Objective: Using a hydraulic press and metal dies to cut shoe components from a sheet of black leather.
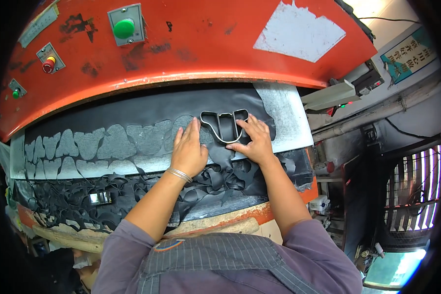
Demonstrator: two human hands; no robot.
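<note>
Cutter position: a hollow metal cutting die (219,127) with a curved rim, two lobes at the top and inner cross-strips is seen on a smooth black sheet of leather-like material (152,108), toward the sheet's right end.
Left hand grip: the left hand (188,156) is held open and rather flat, fingers extended; nothing is enclosed in it. Its fingertips are placed at the die's left edge; contact or a slight gap cannot be told.
Right hand grip: the right hand (257,144) is set around the die's lower right part, thumb and fingers parted. The rim is met by the fingers on the right and by the thumb below; whether it is clasped or only steadied cannot be told.
Sheet, left of die: a row of rounded grey speckled openings (118,142) is seen, separated by narrow black strips.
Board: the sheet is supported by a pale, worn cutting board (291,117), left bare at the right end.
Scraps: curled black offcuts (73,201) are heaped along the board's near side.
Press: the board's far side is overhung by a scuffed orange-red machine head (191,61), fitted with a large round green button (124,28).
</note>
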